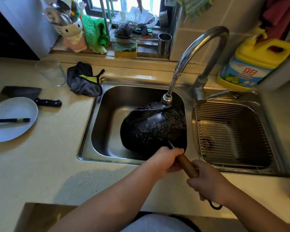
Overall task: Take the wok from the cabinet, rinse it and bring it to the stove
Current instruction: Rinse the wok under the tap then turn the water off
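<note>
A black wok (149, 128) lies tipped over in the left sink basin (105, 131), its rounded underside facing up and beaded with water. The faucet nozzle (166, 99) hangs right over its upper edge, with water running onto it. Both hands grip the brown wooden handle (187, 165). My left hand (166, 159) holds it close to the wok. My right hand (208, 183) holds the handle's end near the counter's front edge. A dark hanging loop (215, 205) dangles below my right hand.
The right basin (233, 131) holds a wire rack. A yellow detergent jug (254, 64) stands behind it. Left of the sink lie a grey cloth (84, 82), a glass (51, 72), a cleaver (28, 96), and a white plate (12, 119) bearing chopsticks.
</note>
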The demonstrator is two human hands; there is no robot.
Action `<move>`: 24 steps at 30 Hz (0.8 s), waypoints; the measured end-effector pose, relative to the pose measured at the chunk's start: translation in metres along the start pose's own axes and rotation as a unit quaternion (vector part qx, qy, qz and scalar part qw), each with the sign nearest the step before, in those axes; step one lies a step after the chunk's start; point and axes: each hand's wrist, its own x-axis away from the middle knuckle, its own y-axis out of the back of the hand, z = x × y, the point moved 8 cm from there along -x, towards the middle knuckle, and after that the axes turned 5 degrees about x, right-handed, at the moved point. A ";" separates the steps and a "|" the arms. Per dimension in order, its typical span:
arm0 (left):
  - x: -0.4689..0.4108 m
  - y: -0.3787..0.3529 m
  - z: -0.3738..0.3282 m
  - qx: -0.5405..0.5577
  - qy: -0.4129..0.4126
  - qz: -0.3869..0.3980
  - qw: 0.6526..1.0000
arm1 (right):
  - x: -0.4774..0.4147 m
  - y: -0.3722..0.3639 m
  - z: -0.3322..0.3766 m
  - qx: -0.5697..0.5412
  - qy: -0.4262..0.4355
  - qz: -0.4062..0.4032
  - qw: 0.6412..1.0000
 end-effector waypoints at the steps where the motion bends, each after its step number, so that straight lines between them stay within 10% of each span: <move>1: 0.000 0.003 -0.004 0.003 -0.007 -0.009 1.000 | -0.003 -0.001 0.003 -0.041 0.006 0.016 0.999; 13: -0.013 0.034 -0.036 -0.051 -0.039 -0.073 0.995 | -0.033 -0.017 0.031 -0.409 -0.008 0.175 0.895; 24: -0.020 0.012 -0.022 0.141 0.079 -0.072 0.984 | -0.046 -0.036 0.027 -0.532 -0.057 0.235 0.811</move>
